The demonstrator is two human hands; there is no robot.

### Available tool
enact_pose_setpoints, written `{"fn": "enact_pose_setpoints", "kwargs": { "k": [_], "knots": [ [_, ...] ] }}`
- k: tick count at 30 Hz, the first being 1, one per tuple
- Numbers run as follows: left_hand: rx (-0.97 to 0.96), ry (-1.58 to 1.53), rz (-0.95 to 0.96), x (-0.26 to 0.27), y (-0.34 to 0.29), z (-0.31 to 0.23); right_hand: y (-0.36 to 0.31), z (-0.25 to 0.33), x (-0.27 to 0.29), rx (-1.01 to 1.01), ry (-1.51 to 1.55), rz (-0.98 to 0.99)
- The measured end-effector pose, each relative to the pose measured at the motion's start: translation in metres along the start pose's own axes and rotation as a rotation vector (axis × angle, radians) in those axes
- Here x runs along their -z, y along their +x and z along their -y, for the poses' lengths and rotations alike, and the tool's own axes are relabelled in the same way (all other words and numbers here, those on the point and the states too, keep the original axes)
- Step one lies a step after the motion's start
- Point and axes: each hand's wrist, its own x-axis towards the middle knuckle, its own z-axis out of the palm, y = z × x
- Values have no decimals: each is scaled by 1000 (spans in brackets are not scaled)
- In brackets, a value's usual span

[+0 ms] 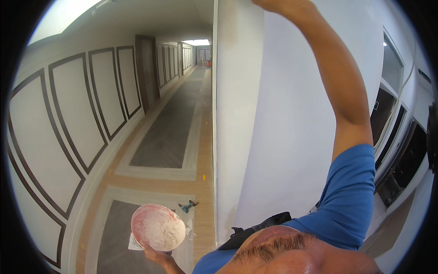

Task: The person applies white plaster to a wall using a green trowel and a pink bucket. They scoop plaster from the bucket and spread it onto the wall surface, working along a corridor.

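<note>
My left hand (157, 256) grips a pinkish-red bowl (137, 219) from below at its near rim, the thumb against its side. White paste, probably filler or plaster, coats the inside of the bowl (166, 228). My right arm (340, 77) reaches high against the white wall (296, 114). Only the edge of my right hand (273, 3) shows at the top of the picture; its fingers are cut off, so anything in them is hidden. Beside the wall's corner runs a slightly yellower strip (237, 91).
A teal and black cordless drill (187, 207) lies on the floor beyond the bowl, with clear plastic scraps (191, 230) nearby. Left, a long corridor (169, 128) runs past dark-framed wall panels (70, 105) and a brown door (148, 68). Dark window openings (383, 109) are at right.
</note>
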Motion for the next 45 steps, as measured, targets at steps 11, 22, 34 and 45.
{"fn": "enact_pose_setpoints", "kwargs": {
  "k": [11,22,34,45],
  "knots": [
    [-2,8,0,-7,-7,0,90,-85,-35,-258,-54,-213],
    [-15,43,-99,-6,-18,0,96,-81,-70,-244,-150,-177],
    [-4,2,-30,-7,-7,4,87,-89,-18,-322,-55,-152],
    [18,43,-92,-11,-8,-3,85,-67,-32,-242,-54,-18]
  ]
}}
